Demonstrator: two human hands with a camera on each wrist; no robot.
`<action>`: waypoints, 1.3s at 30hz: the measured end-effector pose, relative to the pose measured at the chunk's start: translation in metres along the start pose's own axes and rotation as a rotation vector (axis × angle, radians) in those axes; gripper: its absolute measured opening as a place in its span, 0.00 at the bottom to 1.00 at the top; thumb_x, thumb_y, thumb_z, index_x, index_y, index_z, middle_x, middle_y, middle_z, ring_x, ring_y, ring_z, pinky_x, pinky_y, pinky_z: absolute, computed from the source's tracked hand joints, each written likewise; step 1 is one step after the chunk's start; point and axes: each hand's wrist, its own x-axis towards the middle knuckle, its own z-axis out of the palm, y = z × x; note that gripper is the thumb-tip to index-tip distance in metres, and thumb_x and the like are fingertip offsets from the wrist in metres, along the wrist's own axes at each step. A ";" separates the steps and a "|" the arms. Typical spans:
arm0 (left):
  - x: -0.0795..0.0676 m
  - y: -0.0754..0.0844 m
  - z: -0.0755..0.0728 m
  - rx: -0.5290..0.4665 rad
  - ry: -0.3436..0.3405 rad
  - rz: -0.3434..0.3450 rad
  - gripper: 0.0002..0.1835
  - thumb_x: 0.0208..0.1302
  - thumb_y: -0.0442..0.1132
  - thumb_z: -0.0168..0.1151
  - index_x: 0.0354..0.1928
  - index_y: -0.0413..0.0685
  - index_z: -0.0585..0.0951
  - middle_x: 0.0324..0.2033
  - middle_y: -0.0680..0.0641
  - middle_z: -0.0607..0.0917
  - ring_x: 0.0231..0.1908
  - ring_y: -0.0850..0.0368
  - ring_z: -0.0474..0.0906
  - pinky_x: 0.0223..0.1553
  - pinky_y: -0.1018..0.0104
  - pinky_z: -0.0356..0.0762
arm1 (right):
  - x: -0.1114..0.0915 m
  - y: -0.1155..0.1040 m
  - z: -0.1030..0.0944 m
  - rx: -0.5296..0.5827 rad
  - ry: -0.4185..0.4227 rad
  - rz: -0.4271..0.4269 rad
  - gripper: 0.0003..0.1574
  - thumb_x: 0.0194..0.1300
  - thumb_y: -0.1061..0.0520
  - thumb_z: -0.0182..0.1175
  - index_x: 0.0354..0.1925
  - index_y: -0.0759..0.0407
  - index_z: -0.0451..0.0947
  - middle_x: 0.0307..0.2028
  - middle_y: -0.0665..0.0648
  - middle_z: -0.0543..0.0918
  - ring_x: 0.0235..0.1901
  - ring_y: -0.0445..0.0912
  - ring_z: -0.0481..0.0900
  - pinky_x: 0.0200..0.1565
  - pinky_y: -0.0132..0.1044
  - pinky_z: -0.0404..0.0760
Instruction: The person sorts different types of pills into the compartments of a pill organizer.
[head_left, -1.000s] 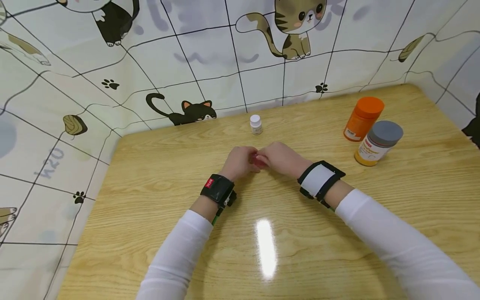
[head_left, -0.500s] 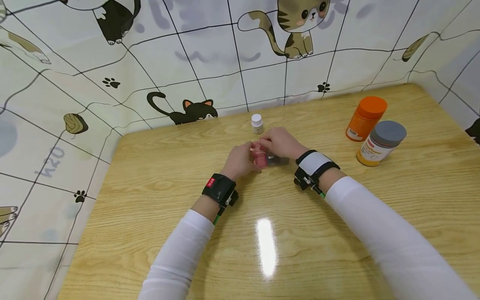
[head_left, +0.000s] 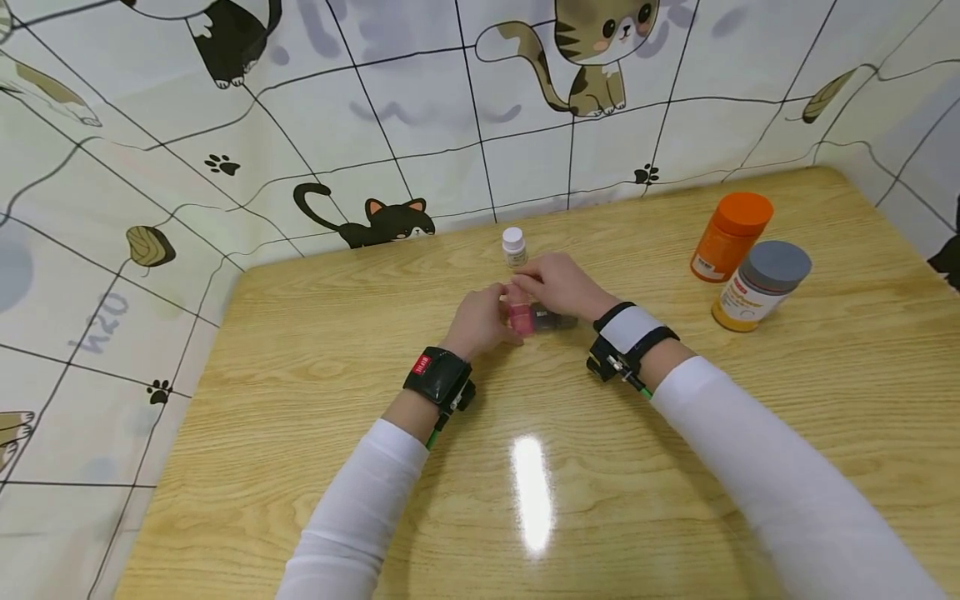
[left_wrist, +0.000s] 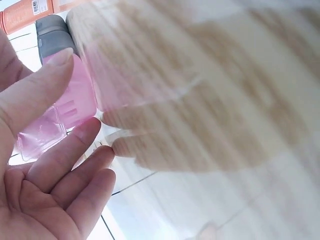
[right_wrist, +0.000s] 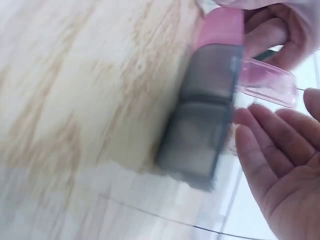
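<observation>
A pill organizer [head_left: 543, 317] with pink and grey compartments lies on the table between the hands. A clear pink lid [right_wrist: 270, 82] stands raised from its pink part. My left hand [head_left: 477, 322] holds the pink end, its thumb along one side and fingertips at the other edge in the left wrist view. Over the organizer's far side is my right hand [head_left: 564, 283]. In the right wrist view the right hand's fingers [right_wrist: 270, 145] are loosely extended, beside the raised lid and the organizer's edge. The two grey compartments [right_wrist: 207, 115] show with their covers down.
A small white bottle [head_left: 513, 247] stands just beyond the hands. At the right of the wooden table [head_left: 300, 400] are an orange bottle [head_left: 731, 237] and a grey-lidded jar [head_left: 761, 286]. A cat-print tiled backdrop [head_left: 420, 125] rises behind the table.
The right hand has moved up and away from the left hand's fingers, and its wrist has turned. The organizer's grey part, hidden one second ago, now shows. Little has moved over the last half second.
</observation>
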 end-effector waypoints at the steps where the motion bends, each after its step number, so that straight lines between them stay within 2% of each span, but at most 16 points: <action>1: 0.000 0.001 0.000 -0.002 -0.003 0.002 0.40 0.43 0.40 0.75 0.59 0.40 0.67 0.39 0.46 0.82 0.38 0.57 0.74 0.41 0.64 0.72 | -0.005 0.001 -0.002 0.010 0.023 -0.010 0.18 0.71 0.54 0.48 0.47 0.64 0.78 0.31 0.60 0.80 0.31 0.49 0.74 0.33 0.40 0.72; 3: 0.002 0.002 0.001 -0.008 -0.016 0.009 0.41 0.43 0.39 0.75 0.60 0.40 0.66 0.40 0.45 0.83 0.38 0.57 0.74 0.42 0.64 0.72 | -0.019 0.001 -0.008 0.040 0.093 -0.021 0.21 0.71 0.54 0.48 0.53 0.66 0.73 0.40 0.63 0.81 0.38 0.51 0.76 0.39 0.43 0.75; 5: 0.003 0.002 0.001 -0.007 -0.031 0.012 0.43 0.43 0.40 0.75 0.62 0.40 0.65 0.42 0.45 0.83 0.40 0.57 0.75 0.44 0.64 0.72 | -0.036 0.001 -0.014 0.066 0.198 -0.037 0.21 0.70 0.55 0.49 0.54 0.66 0.73 0.44 0.64 0.80 0.41 0.51 0.77 0.42 0.46 0.76; 6: 0.003 0.001 0.001 -0.008 -0.040 0.013 0.44 0.43 0.40 0.75 0.63 0.40 0.63 0.43 0.45 0.82 0.41 0.56 0.75 0.46 0.63 0.72 | -0.045 0.002 -0.015 0.081 0.251 -0.047 0.20 0.69 0.55 0.50 0.53 0.66 0.74 0.43 0.63 0.81 0.40 0.50 0.77 0.40 0.46 0.77; 9: 0.001 -0.003 -0.005 -0.018 -0.071 0.010 0.47 0.45 0.43 0.74 0.66 0.41 0.60 0.48 0.44 0.80 0.49 0.54 0.72 0.52 0.61 0.68 | -0.073 0.001 -0.018 0.095 0.382 -0.102 0.12 0.66 0.59 0.53 0.43 0.65 0.79 0.32 0.60 0.82 0.28 0.46 0.76 0.31 0.42 0.76; 11: -0.003 -0.007 -0.013 -0.051 -0.084 0.002 0.47 0.46 0.44 0.73 0.67 0.42 0.59 0.51 0.44 0.78 0.53 0.53 0.70 0.55 0.60 0.66 | -0.089 0.001 -0.017 0.087 0.408 -0.119 0.09 0.65 0.61 0.54 0.37 0.62 0.81 0.25 0.56 0.81 0.23 0.43 0.73 0.26 0.39 0.72; 15: -0.008 -0.014 -0.034 -0.235 -0.067 0.000 0.36 0.54 0.37 0.65 0.65 0.41 0.63 0.55 0.43 0.75 0.55 0.53 0.68 0.55 0.59 0.67 | -0.109 0.000 -0.014 0.050 0.371 -0.130 0.06 0.63 0.62 0.57 0.32 0.59 0.81 0.21 0.51 0.77 0.20 0.41 0.68 0.23 0.36 0.69; 17: -0.003 -0.016 -0.042 -0.325 -0.022 0.000 0.30 0.58 0.33 0.60 0.63 0.40 0.65 0.55 0.41 0.75 0.54 0.52 0.69 0.53 0.59 0.69 | -0.114 0.000 -0.013 0.016 0.349 -0.146 0.05 0.62 0.63 0.57 0.31 0.59 0.81 0.21 0.51 0.77 0.20 0.41 0.67 0.23 0.36 0.68; 19: 0.007 -0.016 -0.046 -0.372 0.028 -0.018 0.26 0.61 0.32 0.56 0.62 0.39 0.66 0.55 0.40 0.74 0.54 0.52 0.69 0.53 0.60 0.69 | -0.117 0.000 -0.013 -0.020 0.332 -0.170 0.05 0.62 0.63 0.58 0.31 0.59 0.80 0.21 0.50 0.76 0.20 0.41 0.66 0.23 0.36 0.67; 23: 0.038 -0.015 -0.042 -0.314 0.102 -0.065 0.27 0.61 0.38 0.60 0.62 0.41 0.67 0.54 0.42 0.75 0.53 0.53 0.69 0.51 0.62 0.70 | -0.120 0.000 -0.011 -0.050 0.287 -0.205 0.04 0.60 0.63 0.59 0.30 0.60 0.80 0.21 0.49 0.76 0.20 0.40 0.66 0.24 0.36 0.69; 28: 0.070 -0.010 -0.031 -0.250 0.085 -0.060 0.31 0.55 0.42 0.67 0.61 0.42 0.69 0.53 0.42 0.76 0.52 0.52 0.70 0.49 0.62 0.71 | -0.123 -0.002 -0.005 -0.037 0.192 -0.198 0.04 0.59 0.63 0.59 0.30 0.60 0.80 0.22 0.48 0.77 0.22 0.39 0.68 0.25 0.35 0.71; 35: 0.085 -0.005 -0.023 -0.207 0.122 -0.014 0.19 0.54 0.40 0.67 0.47 0.40 0.77 0.42 0.42 0.80 0.42 0.52 0.71 0.44 0.61 0.70 | -0.124 -0.003 -0.006 -0.075 0.130 -0.188 0.04 0.60 0.62 0.59 0.32 0.60 0.81 0.26 0.50 0.81 0.25 0.38 0.72 0.31 0.38 0.76; 39: 0.087 -0.003 -0.026 -0.241 0.126 -0.025 0.19 0.57 0.40 0.65 0.49 0.40 0.77 0.43 0.42 0.80 0.43 0.52 0.71 0.45 0.62 0.70 | -0.125 0.000 -0.008 -0.082 0.124 -0.176 0.04 0.61 0.62 0.59 0.33 0.60 0.81 0.27 0.51 0.82 0.25 0.38 0.72 0.31 0.38 0.76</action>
